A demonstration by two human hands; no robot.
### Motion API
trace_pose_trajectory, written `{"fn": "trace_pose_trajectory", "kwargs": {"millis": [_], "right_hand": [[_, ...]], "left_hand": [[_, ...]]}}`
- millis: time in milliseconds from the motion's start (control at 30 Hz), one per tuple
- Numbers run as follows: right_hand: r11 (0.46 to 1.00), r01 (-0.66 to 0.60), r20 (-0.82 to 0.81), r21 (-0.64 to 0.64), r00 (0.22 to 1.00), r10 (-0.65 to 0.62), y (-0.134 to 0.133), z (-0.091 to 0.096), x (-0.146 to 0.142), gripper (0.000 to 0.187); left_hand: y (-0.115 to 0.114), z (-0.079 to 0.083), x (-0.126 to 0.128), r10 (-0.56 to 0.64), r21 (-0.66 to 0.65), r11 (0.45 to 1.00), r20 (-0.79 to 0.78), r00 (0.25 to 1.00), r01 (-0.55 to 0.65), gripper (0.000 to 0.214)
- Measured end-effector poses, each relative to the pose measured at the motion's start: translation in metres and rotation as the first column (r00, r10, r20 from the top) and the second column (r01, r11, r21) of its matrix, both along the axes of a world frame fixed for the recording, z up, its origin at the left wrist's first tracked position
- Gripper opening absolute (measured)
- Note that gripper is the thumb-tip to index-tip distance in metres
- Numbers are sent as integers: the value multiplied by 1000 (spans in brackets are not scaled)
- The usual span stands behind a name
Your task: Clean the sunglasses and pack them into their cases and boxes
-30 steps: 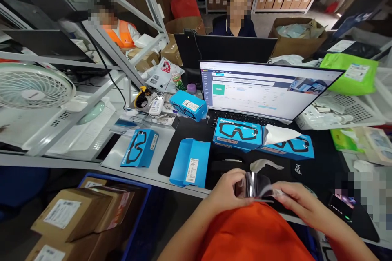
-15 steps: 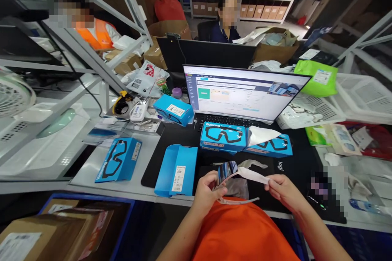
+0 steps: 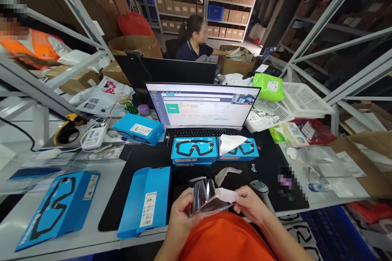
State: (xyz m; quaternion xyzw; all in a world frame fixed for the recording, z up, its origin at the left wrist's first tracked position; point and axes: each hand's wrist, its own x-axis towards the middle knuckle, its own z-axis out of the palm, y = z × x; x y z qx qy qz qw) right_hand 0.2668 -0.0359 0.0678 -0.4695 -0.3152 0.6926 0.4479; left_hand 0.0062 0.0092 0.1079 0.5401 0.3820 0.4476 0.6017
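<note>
Left hand (image 3: 183,209) curled around mirrored glasses (image 3: 204,192), right hand (image 3: 250,204) pinched on white wrapping (image 3: 226,195)

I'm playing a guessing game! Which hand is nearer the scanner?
Right. The right hand is just beside the scanner, on its left; the left hand is farther left, around the glasses.

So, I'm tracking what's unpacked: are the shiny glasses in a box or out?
Out: the left hand holds the glasses, and the right hand pinches the white wrapping on them.

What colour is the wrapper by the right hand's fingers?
The wrapper is white, best seen in the head view.
</note>
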Motion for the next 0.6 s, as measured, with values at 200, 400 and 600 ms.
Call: {"fn": "trace_pose_trajectory", "kwargs": {"millis": [200,400,600], "right_hand": [[997,-26,95,66,995,19,10,15,16,31],[996,7,157,90,987,-21,7,20,3,25],[979,-174,285,110,949,137,10,23,-9,26]], "left_hand": [[-8,7,7,103,-227,970,55,993,-88,54],[-10,5,16,243,-403,900,141,960,-168,55],[-1,-1,11,104,-351,933,47,993,-81,46]]}}
